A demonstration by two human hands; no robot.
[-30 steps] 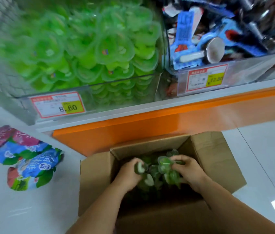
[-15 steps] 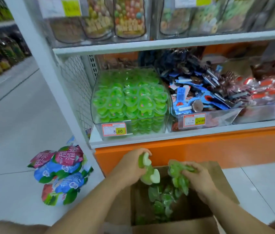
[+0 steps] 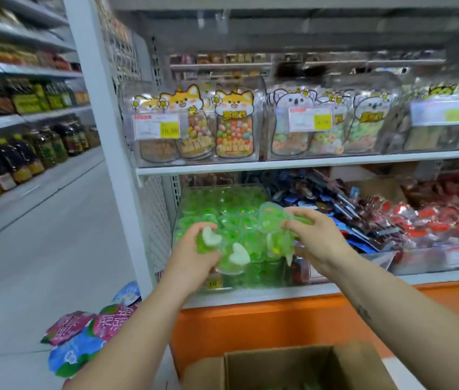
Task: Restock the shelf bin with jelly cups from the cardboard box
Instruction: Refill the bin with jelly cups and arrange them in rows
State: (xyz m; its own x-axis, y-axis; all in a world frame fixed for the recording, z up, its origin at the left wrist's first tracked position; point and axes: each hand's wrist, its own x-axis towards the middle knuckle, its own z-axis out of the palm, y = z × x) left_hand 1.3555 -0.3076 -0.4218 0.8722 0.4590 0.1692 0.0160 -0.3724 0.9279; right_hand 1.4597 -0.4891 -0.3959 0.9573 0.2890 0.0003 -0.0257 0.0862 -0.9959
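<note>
On the lower shelf [image 3: 250, 295], white-edged above an orange base, stands the clear-walled bin [image 3: 264, 277], at the shelf's left end. It is heaped with green cups [image 3: 208, 205], close to its rim by the look of it. Below, at the bottom edge of the view, sits the box [image 3: 279, 370], open-topped with a hint of green inside; how much is left in it cannot be told.

The left hand [image 3: 191, 254] hangs just in front of the bin's front wall, fingers curled round a small clutch [image 3: 231, 257] of cups, two showing pale heart shapes toward the camera. The right hand [image 3: 312, 240] is beside it and a little higher, pinching another bunch [image 3: 272, 220] between thumb and fingers.

The step in hand, as I judge it, is the carry — both loads are out of the box and level with the bin, none yet let go. The next move calls for reaching both hands over the front rim and loosening the fingers low over the heap — dropped from high, cups could slide off so full a pile and spill over the wall.
</note>
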